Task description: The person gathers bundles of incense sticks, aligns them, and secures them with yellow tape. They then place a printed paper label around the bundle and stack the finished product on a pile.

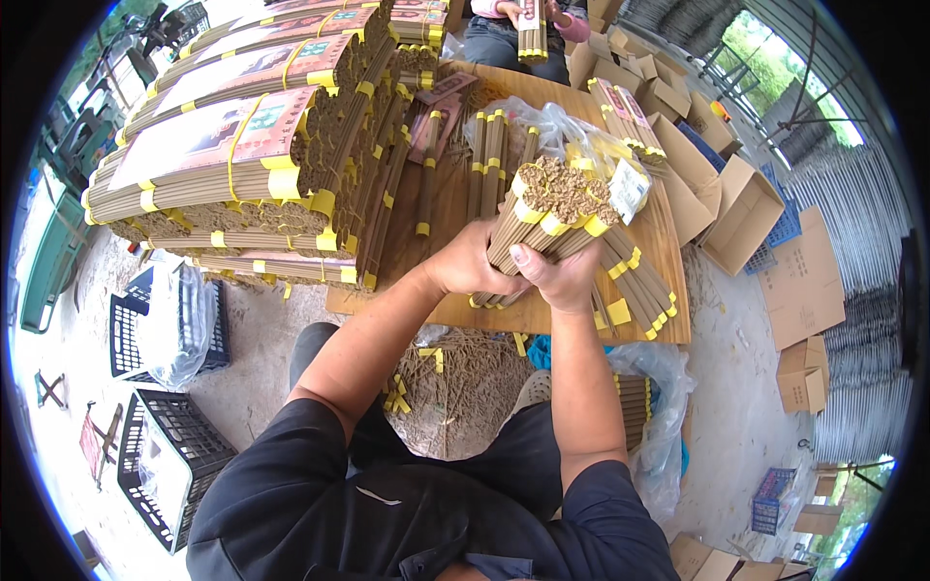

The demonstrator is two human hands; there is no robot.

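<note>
A thick cluster of brown incense stick bundles, banded with yellow paper, is held tilted over the wooden table. My left hand wraps its left side. My right hand grips the right side, thumb lying across the front. The sticks' blunt ends face up and away from me. More banded incense bundles lie on the table just right of my right hand. Beyond my hands, thinner bundles rest beside a clear plastic bag. A small printed packet sits against the cluster's right side.
A tall stack of labelled incense packs fills the left. Across the table, a person's hands hold another pack. Cardboard boxes stand at right, black crates at left. Loose stick scraps lie below the table edge.
</note>
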